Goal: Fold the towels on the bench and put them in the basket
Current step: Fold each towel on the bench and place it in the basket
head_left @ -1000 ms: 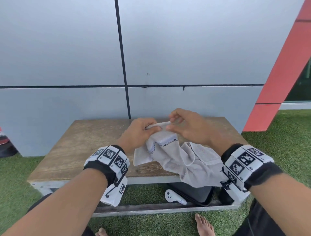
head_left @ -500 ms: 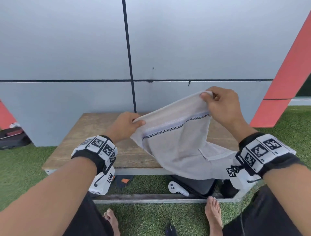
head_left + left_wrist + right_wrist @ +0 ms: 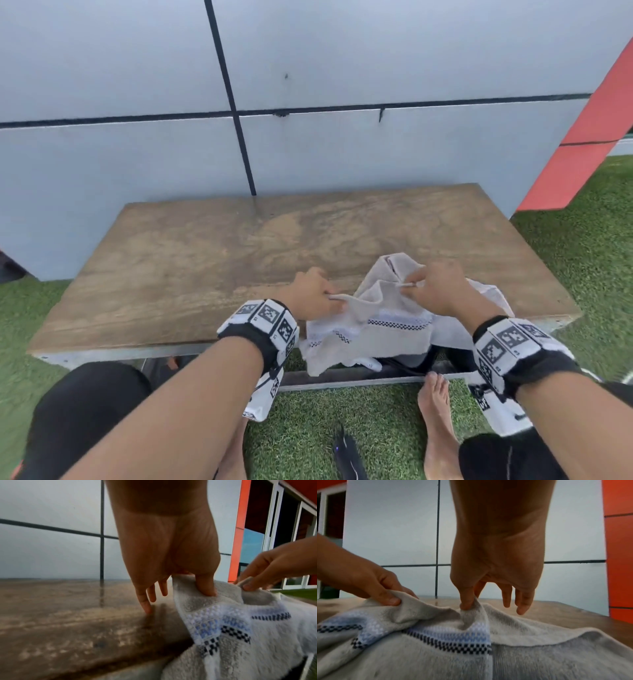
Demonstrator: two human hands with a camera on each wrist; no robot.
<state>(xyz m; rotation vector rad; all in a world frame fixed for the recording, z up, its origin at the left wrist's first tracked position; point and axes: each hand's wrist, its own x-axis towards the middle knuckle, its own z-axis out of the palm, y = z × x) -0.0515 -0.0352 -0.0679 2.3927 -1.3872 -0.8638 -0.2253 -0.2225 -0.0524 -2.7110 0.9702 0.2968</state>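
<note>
Grey terry towel [image 3: 373, 329], banded in blue and black checks, is pinched at its top edge by the left hand [image 3: 313, 297] and right hand [image 3: 436, 291], draped over the wooden bench [image 3: 205, 260] front edge.

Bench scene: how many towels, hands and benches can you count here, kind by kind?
Towels: 1, the grey towel draped over the bench's front edge.
Hands: 2, the left hand and the right hand, each pinching the towel's edge.
Benches: 1, the wooden bench.
Baskets: 0 that I can make out.
Total: 4
</note>
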